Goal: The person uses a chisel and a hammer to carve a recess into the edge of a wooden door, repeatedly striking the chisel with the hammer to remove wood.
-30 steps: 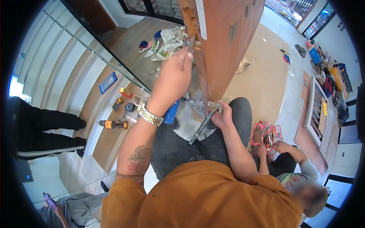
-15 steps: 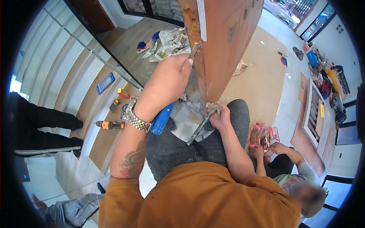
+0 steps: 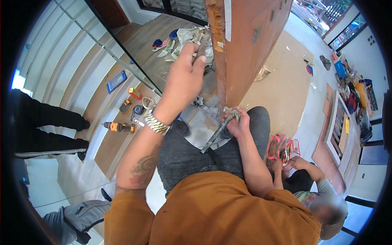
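My left hand (image 3: pixel 187 79), with a metal watch on its wrist, is closed around a chisel (image 3: pixel 203 44). The blade points up beside the door edge, apart from it, and most of the handle is hidden by my hand and wrist. A brown wooden door (image 3: pixel 249 49) stands upright in front of me, with a rough carved recess (image 3: pixel 217 26) along its narrow edge. Over my right thigh, my right hand (image 3: pixel 239 123) grips a worn hammer (image 3: pixel 215 138) near its head; the shaft slants down to the left.
Left, on the steps, lie a cordless drill (image 3: pixel 119 127), a battery (image 3: pixel 125 107), a tape measure (image 3: pixel 139 110) and a blue packet (image 3: pixel 116 81). A glass panel edge (image 3: pixel 118 61) runs alongside. Crumpled sacks (image 3: pixel 190 38) lie behind the door. At right, another person handles a pink-trimmed bag (image 3: pixel 281 148).
My left hand has tilted and drawn the chisel off the door edge, its blade now pointing more upward. The blue handle has slipped from sight. The right hand keeps the hammer nearly still.
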The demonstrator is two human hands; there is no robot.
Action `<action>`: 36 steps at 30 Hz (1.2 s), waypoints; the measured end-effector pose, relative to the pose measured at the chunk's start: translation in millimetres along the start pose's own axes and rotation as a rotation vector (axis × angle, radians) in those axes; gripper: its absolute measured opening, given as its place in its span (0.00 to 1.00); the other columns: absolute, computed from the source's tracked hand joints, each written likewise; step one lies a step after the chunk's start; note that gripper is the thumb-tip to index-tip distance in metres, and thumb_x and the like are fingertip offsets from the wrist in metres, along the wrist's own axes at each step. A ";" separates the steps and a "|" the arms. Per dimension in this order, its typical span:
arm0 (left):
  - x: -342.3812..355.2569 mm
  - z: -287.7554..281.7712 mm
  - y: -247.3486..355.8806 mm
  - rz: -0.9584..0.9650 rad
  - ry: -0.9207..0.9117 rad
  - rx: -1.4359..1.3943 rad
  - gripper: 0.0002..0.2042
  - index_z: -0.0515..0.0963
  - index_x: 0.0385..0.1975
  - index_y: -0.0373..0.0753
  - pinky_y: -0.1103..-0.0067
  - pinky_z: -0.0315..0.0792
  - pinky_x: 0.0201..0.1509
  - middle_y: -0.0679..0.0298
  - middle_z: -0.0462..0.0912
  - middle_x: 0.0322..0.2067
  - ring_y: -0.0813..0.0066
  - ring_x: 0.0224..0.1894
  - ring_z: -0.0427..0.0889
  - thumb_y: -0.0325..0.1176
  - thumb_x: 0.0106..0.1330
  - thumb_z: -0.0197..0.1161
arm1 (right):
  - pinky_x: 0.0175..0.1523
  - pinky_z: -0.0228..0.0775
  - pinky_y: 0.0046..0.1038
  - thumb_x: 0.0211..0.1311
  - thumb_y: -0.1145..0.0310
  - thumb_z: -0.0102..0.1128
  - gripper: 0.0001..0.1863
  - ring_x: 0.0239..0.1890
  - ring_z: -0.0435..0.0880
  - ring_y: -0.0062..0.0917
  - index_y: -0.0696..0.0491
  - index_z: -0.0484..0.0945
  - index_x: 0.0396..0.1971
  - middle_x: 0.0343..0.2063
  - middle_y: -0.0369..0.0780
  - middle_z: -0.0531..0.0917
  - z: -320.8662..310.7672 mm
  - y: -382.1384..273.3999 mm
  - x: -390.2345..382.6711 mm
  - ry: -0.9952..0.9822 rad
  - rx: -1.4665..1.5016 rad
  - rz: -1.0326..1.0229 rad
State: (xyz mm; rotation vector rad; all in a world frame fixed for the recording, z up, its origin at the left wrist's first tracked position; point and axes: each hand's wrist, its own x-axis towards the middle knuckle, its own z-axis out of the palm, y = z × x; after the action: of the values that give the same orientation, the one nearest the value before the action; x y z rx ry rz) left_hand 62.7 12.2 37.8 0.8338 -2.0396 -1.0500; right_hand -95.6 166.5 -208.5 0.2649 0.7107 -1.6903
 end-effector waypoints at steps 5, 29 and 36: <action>-14.9 25.2 -23.4 0.020 0.107 -0.221 0.13 0.71 0.51 0.32 0.69 0.71 0.37 0.54 0.79 0.31 0.59 0.32 0.79 0.30 0.70 0.52 | 0.43 0.69 0.42 0.65 0.58 0.52 0.10 0.34 0.78 0.34 0.49 0.74 0.36 0.33 0.44 0.79 -9.0 2.1 -2.2 -0.082 -0.001 -0.005; -179.7 -6.1 -123.0 -0.259 -0.469 -0.753 0.27 0.64 0.59 0.33 0.74 0.61 0.65 0.58 0.73 0.56 0.68 0.61 0.71 0.14 0.57 0.49 | 0.48 0.75 0.35 0.71 0.47 0.47 0.20 0.48 0.79 0.30 0.50 0.73 0.33 0.46 0.43 0.79 161.7 44.9 -103.0 -0.537 -0.486 -0.058; -178.5 -4.5 -116.6 -0.378 -0.218 -0.827 0.12 0.72 0.51 0.33 0.81 0.67 0.53 0.65 0.78 0.43 0.80 0.46 0.73 0.23 0.68 0.57 | 0.50 0.67 0.26 0.73 0.48 0.46 0.24 0.42 0.74 0.20 0.55 0.76 0.33 0.41 0.37 0.78 184.0 50.3 -104.7 -0.498 -0.963 -0.016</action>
State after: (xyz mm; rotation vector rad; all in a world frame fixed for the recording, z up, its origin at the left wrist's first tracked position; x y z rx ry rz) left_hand 192.3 95.2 -109.7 0.6708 -1.3880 -2.0661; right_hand 15.5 138.8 -23.5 -0.8059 1.0412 -1.1802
